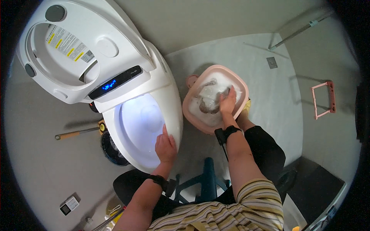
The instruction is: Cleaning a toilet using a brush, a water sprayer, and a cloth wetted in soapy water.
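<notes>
A pink basin (241,82) of white suds stands on the floor in front of me, slightly right. Wet cloth (210,91), whitish and grey, lies bunched in the foam. My right hand (228,101) reaches into the basin, its fingers bent around part of that cloth; the suds partly hide the fingertips. To the left is a white toilet (175,100) with its lid and seat raised and its bowl lit bluish-white. My left hand (166,147) rests on the near right rim of the bowl, fingers stretched out and holding nothing.
A teal plastic stool (208,177) is under me. Left of the toilet are a black bucket (110,150) and a wooden-handled brush (77,133). A floor drain (272,62) lies at the far right; a pink rack (330,98) hangs on the right wall.
</notes>
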Demonstrator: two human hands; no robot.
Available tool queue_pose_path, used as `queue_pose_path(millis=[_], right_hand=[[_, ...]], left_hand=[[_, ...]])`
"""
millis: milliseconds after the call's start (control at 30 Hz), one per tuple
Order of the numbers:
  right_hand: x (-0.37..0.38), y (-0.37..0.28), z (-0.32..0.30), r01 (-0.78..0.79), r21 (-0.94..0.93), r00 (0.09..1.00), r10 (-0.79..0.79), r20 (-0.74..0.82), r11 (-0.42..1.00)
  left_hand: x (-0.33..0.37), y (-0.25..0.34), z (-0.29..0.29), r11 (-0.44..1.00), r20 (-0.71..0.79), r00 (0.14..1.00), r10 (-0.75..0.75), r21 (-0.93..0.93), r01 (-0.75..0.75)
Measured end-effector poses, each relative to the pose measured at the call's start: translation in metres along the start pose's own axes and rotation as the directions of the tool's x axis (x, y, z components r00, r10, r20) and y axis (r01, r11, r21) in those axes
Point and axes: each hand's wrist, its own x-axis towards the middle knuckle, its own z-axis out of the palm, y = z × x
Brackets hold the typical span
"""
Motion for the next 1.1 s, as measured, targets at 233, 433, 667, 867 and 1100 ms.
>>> queue_pose_path(millis=[233,433,667,867,1100], right_hand=[[-0.023,-0.004,0.032,0.244,-0.480,0.835,0.069,0.545,0.843],[-0.006,-0.007,0.037,-0.119,-0.264,0.886,0.222,0.407,0.957],[-0.003,-0.009,0.011,-0.078,-0.010,0.994,0.079,0.070,0.997],[-0.022,-0.016,0.038,0.107,-0.337,0.900,0.053,0.432,0.936],[0.007,0.054,0.043,-0.139,-0.061,0.807,0.149,0.571,0.988]], left_hand=[[0.002,0.002,-0.002,0.999,0.061,0.997,-0.038,0.003,0.038],[-0.003,-0.002,0.003,1.000,0.026,1.000,-0.016,0.020,0.015],[-0.001,0.002,-0.001,0.999,-0.031,0.999,0.037,-0.012,-0.037],[-0.002,-0.002,-0.002,1.000,0.016,1.000,0.002,0.024,-0.003],[-0.001,0.008,0.002,0.997,-0.036,0.998,0.050,-0.062,-0.052]])
